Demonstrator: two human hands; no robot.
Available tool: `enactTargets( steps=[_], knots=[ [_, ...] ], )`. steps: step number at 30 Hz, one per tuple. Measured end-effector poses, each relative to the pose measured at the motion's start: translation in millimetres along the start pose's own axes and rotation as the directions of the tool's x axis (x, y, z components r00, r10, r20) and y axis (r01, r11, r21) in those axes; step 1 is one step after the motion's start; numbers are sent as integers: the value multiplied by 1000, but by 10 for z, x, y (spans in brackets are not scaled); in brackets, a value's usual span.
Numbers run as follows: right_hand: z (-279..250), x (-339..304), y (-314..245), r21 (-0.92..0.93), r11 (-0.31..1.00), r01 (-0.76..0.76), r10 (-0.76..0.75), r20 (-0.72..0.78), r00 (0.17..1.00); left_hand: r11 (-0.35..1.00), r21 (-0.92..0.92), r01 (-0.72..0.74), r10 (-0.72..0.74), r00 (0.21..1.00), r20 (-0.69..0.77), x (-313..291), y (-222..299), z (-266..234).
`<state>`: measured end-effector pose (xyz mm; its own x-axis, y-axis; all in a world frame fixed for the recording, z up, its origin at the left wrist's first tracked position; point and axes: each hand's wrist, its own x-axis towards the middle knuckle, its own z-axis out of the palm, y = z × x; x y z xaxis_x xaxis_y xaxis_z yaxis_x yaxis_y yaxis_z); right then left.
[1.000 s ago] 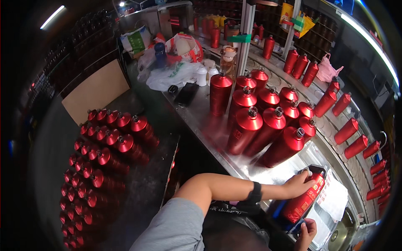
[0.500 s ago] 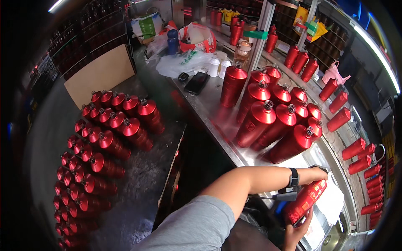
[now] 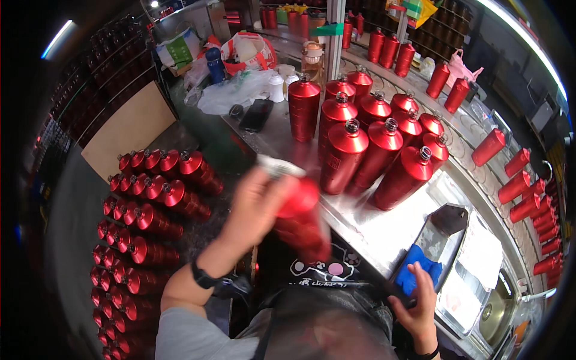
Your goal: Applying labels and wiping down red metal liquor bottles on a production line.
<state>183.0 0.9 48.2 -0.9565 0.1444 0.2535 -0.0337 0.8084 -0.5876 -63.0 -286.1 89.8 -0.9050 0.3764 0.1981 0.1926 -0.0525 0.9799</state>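
Observation:
My left hand (image 3: 252,204) grips a red bottle (image 3: 303,225) near its top, in front of my body between the two groups of bottles. Motion blurs both, and a whitish patch shows at the bottle's upper end that I cannot make out. My right hand (image 3: 420,309) is open with fingers spread, beside a blue cloth (image 3: 423,268) at the near edge of the metal bench (image 3: 354,225). A cluster of upright red bottles (image 3: 382,144) stands on the bench just ahead.
Rows of red bottles (image 3: 141,219) fill a dark surface at left, with a tan board (image 3: 129,129) behind. A phone (image 3: 257,115), plastic bags and a blue flask (image 3: 215,65) lie farther back. A curved conveyor (image 3: 480,180) with more bottles runs along the right.
The bottle has moved left from the right-hand work area, carried by my left hand. My right hand has let go of it and now spreads beside the blue cloth.

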Motion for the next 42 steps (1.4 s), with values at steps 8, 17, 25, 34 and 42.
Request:
enactTargets(
  steps=[8, 17, 25, 34, 42],
  knots=[
    [-12, -171, 87, 106, 958, -267, 276, -77, 958, 733, 677, -72, 474, 768, -432, 462, -1122, -1465],
    [-27, -282, 145, 20, 927, -374, 373, -137, 918, 643, 752, 144, 427, 747, -509, 652, -1557, -1645],
    [-29, -178, 131, -4, 968, -252, 248, -152, 957, 464, 871, 159, 514, 752, -411, 496, -1436, -1702],
    [-113, -260, 151, 89, 939, -331, 342, -169, 924, 669, 727, -154, 536, 777, -329, 587, -688, -790],
    [-233, -449, 253, -15, 972, -235, 223, -255, 941, 826, 503, -256, 437, 854, -283, 2190, -901, 94]
  ],
)
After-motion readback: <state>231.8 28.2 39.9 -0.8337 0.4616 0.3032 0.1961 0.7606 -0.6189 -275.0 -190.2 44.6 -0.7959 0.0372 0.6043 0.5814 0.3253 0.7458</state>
